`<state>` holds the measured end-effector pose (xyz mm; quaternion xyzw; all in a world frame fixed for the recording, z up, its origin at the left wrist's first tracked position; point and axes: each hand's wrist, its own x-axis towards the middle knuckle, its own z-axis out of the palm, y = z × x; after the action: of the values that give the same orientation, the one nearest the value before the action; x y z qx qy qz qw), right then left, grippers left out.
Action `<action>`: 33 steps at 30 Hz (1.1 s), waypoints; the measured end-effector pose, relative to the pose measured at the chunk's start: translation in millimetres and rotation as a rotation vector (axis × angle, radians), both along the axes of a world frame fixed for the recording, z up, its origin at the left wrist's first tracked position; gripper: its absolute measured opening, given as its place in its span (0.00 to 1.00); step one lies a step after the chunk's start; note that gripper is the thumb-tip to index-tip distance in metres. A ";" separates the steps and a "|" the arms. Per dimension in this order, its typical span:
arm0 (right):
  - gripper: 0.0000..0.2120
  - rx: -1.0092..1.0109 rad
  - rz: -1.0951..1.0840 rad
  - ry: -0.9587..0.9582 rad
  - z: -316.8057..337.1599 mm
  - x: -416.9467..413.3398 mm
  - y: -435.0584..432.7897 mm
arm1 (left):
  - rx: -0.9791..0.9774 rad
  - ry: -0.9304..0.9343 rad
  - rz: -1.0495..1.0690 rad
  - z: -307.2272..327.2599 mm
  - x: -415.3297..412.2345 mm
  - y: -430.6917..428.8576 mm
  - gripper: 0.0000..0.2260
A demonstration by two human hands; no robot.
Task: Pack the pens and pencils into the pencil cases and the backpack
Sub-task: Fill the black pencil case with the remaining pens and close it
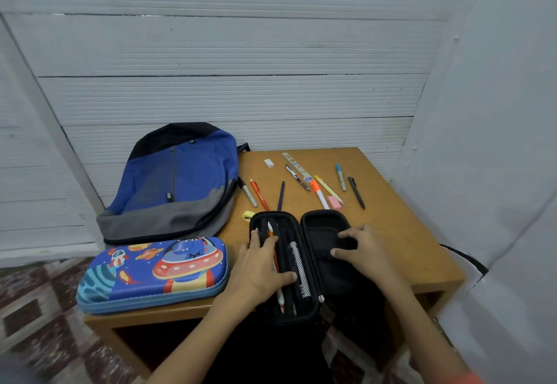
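Observation:
A black pencil case [304,233] lies open at the table's front edge, with several pens and pencils [297,266] in its left half. My left hand [259,266] lies flat on that left half, fingers spread over the pens. My right hand [361,251] presses into the empty right half with bent fingers. Loose pens and pencils are scattered behind the case, among them an orange pen [259,194], a purple pencil [281,195] and a dark pen [356,191]. A blue space-themed pencil case [150,275] sits shut at the front left. A blue and grey backpack [174,184] lies behind it.
A white eraser [269,163], a pink eraser [334,202], a yellow sharpener [248,215] and a ruler [297,166] lie on the wooden table [407,233]. White walls close in behind and on the right. A patterned floor shows at the left.

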<state>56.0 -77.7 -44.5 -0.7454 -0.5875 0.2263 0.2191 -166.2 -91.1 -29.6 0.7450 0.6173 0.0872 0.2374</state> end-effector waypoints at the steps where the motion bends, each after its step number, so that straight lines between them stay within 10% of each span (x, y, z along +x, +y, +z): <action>1: 0.25 0.003 0.006 -0.001 0.2 0.0 -0.5 | 0.004 0.020 -0.007 0.6 -0.7 -0.9 0.37; 33: 0.24 0.037 0.090 -0.077 0.0 -22.3 -17.7 | -0.073 0.333 -0.096 14.2 -4.3 -4.7 0.37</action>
<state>33.7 -95.4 -44.5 -0.7221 -0.6325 0.1963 0.1997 -170.5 -95.8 -15.4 0.7686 0.6146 -0.0714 0.1629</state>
